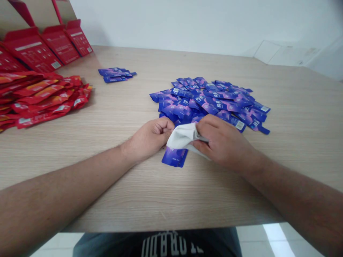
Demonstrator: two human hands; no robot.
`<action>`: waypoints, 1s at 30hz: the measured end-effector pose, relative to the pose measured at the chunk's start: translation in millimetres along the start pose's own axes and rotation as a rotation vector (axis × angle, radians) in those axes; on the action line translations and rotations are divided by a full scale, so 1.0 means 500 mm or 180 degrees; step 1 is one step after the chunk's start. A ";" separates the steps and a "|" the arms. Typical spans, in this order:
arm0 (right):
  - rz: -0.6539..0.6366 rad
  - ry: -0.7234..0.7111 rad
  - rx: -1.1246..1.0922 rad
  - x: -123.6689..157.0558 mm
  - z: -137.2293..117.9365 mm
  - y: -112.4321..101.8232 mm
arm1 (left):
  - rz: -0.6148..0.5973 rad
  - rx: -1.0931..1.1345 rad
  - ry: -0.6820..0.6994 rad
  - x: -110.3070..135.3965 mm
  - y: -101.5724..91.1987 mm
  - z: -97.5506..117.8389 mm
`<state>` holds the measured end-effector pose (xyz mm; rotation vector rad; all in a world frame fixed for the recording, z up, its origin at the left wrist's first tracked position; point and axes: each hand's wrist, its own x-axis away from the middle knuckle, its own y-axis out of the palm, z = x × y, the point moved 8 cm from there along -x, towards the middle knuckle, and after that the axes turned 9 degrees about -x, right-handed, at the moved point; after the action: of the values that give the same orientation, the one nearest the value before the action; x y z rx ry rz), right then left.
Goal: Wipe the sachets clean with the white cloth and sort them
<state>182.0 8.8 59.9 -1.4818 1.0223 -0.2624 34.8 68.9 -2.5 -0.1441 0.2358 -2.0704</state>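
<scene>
Both grips are closed at this moment. The left grip (pixel 151 139) is a curled fist near the centre of the frame, and its fingers press on the left end of a crumpled white cloth (pixel 182 137). The right grip (pixel 222 142) comes from the lower right and pinches the other part of this cloth between thumb and fingers, so the cloth is held between the two hands. Under the cloth lies one flat blue-violet foil sachet (pixel 174 157), at the middle of the frame, and only its lower part is showing. The hands are working on this single sachet with the cloth, and its covered part can be seen only when the cloth is off it.

Just above the hands, a loose heap of many similar blue-violet sachets (pixel 209 101) lies on the light wood-grain desk (pixel 107 200), and the right grip is touching its lower edge. A smaller group of blue sachets (pixel 115 74) lies at the upper middle, well apart from the heap. On the left side is a heap of long red foil sachets (pixel 45 96), and behind it, at the upper left of the frame, stand opened red cardboard boxes (pixel 32 50) in a row.
</scene>
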 end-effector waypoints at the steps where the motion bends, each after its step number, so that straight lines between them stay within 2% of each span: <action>1: -0.0118 -0.0151 0.0004 0.001 -0.011 0.006 | 0.0003 -0.0013 -0.0016 0.000 -0.001 -0.001; 4: -0.0255 -0.0298 0.0065 0.002 -0.024 0.012 | -0.0019 -0.0040 -0.0014 0.000 0.000 -0.002; 7: 0.0048 0.0044 0.0065 0.000 0.001 -0.005 | -0.0042 -0.0043 0.0048 -0.001 0.000 0.001; 9: 0.0129 0.0106 0.0043 0.000 0.007 -0.008 | -0.0050 -0.0056 0.0054 -0.001 0.001 0.001; 14: -0.0238 -0.0367 0.0073 0.003 -0.028 0.012 | -0.0031 -0.0040 -0.0051 0.000 0.001 -0.004; 19: 0.0138 0.0082 0.0080 0.001 0.008 -0.007 | -0.0017 -0.0068 0.0053 -0.001 0.000 0.003; 25: -0.0266 -0.0449 0.0100 0.005 -0.034 0.016 | -0.0013 -0.0009 -0.0030 0.000 0.000 -0.001; 30: 0.0159 0.0102 0.0119 0.001 0.006 -0.009 | -0.0028 -0.0032 0.0062 -0.001 0.001 0.001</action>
<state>186.1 10.1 63.0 -1.4204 1.0732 -0.2692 35.4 69.0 -2.1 -0.1314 0.2581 -2.0804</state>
